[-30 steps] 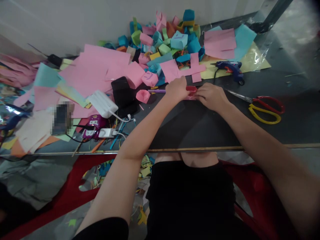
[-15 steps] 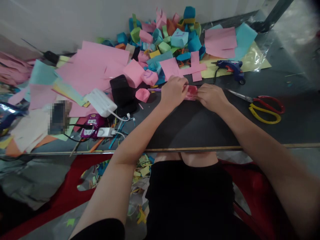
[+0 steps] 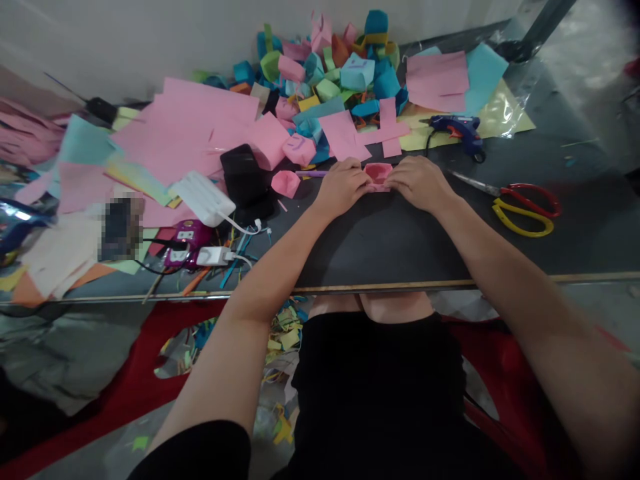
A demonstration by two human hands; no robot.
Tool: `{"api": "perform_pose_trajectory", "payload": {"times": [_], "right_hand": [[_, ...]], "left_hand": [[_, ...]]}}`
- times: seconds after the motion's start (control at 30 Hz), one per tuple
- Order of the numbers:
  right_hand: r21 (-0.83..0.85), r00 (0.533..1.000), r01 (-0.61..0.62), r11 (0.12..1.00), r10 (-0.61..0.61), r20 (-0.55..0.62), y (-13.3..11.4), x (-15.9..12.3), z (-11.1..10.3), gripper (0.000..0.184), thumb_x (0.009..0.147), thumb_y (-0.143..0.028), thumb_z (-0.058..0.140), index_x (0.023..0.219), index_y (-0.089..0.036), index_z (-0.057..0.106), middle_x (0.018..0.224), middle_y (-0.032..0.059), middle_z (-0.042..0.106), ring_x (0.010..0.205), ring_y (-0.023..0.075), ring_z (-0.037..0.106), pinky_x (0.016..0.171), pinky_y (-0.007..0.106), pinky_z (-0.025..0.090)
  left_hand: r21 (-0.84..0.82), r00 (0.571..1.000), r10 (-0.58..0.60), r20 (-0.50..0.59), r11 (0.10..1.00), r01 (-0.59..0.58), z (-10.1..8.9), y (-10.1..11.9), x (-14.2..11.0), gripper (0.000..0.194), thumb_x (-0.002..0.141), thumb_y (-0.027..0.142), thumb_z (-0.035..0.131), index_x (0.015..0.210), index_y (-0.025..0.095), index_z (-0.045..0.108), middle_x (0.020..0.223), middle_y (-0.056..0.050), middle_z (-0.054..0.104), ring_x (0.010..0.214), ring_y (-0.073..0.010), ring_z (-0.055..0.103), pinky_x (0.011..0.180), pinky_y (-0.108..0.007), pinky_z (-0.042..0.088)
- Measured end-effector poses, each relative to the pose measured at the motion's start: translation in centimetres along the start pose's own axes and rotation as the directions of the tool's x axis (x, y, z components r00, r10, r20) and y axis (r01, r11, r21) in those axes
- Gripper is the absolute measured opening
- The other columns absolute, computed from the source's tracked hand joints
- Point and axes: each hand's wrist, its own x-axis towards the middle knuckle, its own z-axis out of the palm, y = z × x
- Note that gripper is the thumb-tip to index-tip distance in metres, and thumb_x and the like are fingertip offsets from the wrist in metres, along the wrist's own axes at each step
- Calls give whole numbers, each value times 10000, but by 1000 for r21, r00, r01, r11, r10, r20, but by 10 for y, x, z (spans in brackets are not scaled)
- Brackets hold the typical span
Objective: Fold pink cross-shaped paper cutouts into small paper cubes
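Note:
Between my hands is a small pink paper box [image 3: 378,175], its open side up, low over the dark table [image 3: 385,247]. My left hand [image 3: 345,185] is closed on its left side, fingertips at the near corner. Fingers of my right hand [image 3: 417,185] pinch the right side. Left of my left hand lie a purple pen [image 3: 313,173] and another pink paper piece, folded into a cup shape [image 3: 286,184]. Scissors [image 3: 505,193] with one red and one yellow handle lie to the right of my right hand.
Behind my hands are a cross-shaped pink cutout [image 3: 387,127] and a heap of coloured paper boxes [image 3: 330,73]. A blue glue gun [image 3: 460,130] lies at the right. Pink sheets [image 3: 190,127], a black phone-like object [image 3: 244,177] and a white power bank [image 3: 204,198] are at the left.
My left hand has lowered and turned flatter, its fingers shifting to the box's near left corner. More of the box's open inside shows now. The whole view has shifted slightly.

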Motion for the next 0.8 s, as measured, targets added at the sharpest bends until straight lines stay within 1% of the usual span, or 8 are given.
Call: {"api": "perform_pose_trajectory", "payload": {"times": [0.13,0.23,0.33,0.47,0.6,0.7,0.8], "right_hand": [[-3,1000,6,1000,-6,-16,-2,1,0,539,1137,-563,378,1113,-299,848,1103,99,817,1074,296,662,949,485,465],[-21,999,-13,1000,13,-32,-8,1,0,525,1113,-602,430,1111,-281,845,1091,106,800,1075,309,662,975,502,459],[-35,999,-41,999,40,-27,-11,2,0,535,1116,-577,430,1038,-257,851,1031,116,783,1064,314,669,1010,513,458],[-30,998,-62,998,61,-35,-9,3,-1,552,1121,-552,413,1018,-242,858,996,128,767,1063,322,664,1033,532,461],[-36,997,-57,998,55,-51,-8,2,0,527,1117,-533,417,1035,-247,853,1019,144,761,1089,341,643,1026,560,458],[-51,998,-50,997,48,-48,-8,1,1,500,1127,-508,406,1078,-275,846,1059,124,773,1125,336,633,1030,550,455],[-67,999,-47,997,47,-15,-9,1,2,493,1137,-482,389,1118,-287,842,1093,110,785,1162,329,624,1057,547,440]], "left_hand": [[-1,998,12,54,1000,-12,-2,4,3,209,1086,365,638,1037,192,746,1079,-105,768,1230,-279,647,1078,-423,515],[-21,998,39,51,999,-38,-2,6,4,202,1092,324,623,1021,187,752,1068,-103,778,1234,-266,650,1093,-424,519],[-6,999,28,28,1000,-27,1,6,5,223,1099,308,606,1007,178,762,1064,-116,786,1237,-269,658,1079,-428,529],[53,1000,15,25,998,-16,3,5,5,285,1121,321,557,1015,165,771,1080,-148,795,1252,-293,660,1062,-450,530],[87,999,18,48,996,-22,3,6,6,290,1125,317,545,1035,159,770,1107,-157,798,1296,-302,645,1082,-453,514],[79,998,31,62,996,-36,0,6,6,276,1120,308,556,1025,167,773,1106,-143,801,1303,-298,641,1078,-444,511],[57,997,62,55,996,-65,-1,5,5,278,1117,305,564,997,179,781,1084,-125,804,1279,-286,647,1066,-435,516]]}}
